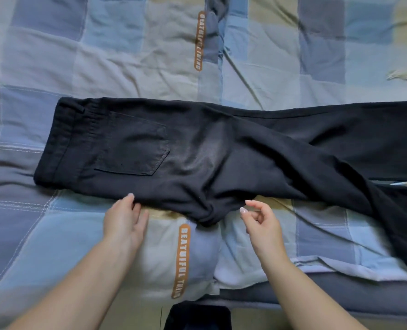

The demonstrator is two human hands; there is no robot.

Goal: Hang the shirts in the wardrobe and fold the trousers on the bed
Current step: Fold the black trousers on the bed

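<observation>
Black trousers lie lengthwise across the bed, folded leg over leg, waistband at the left and a back pocket facing up. The legs run off to the right, the top one slanting toward the bed's near edge. The crotch bunches into a point at the near side. My left hand lies with straight fingers, its fingertips touching the trousers' near edge. My right hand hovers just right of the bunched crotch, fingers loosely curled and holding nothing.
The bed is covered by a blue, grey and beige checked quilt with orange lettered strips. Its near edge runs along the bottom right. A dark garment sits below the bed edge at the bottom centre.
</observation>
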